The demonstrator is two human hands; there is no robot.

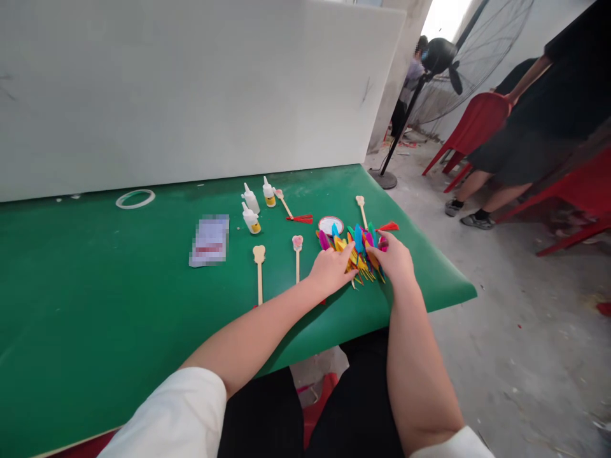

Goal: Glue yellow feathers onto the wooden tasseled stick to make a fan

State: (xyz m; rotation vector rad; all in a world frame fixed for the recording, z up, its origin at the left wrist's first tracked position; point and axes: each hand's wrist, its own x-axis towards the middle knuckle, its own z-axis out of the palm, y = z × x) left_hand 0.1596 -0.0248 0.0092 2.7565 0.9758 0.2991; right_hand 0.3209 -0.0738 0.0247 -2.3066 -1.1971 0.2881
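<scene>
"Many feathers (359, 238) are lying on the green table (143, 286), the left hand (331, 268) resting on them, fingers spread."

"And the right hand (395, 256)?"

"Curving round them; pinching, I can't tell. A careless sweep could be scattering them over that white disc (331, 223)."

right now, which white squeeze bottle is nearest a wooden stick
The rightmost squeeze bottle, right beside the pink head of a wooden stick; the other two, farther left, stand apart from any stick.

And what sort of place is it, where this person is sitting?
Probably a small craft workshop, though I cannot be sure: colourful feathers and small nozzle bottles are on the green table, and a large fan stands beyond it.
</scene>
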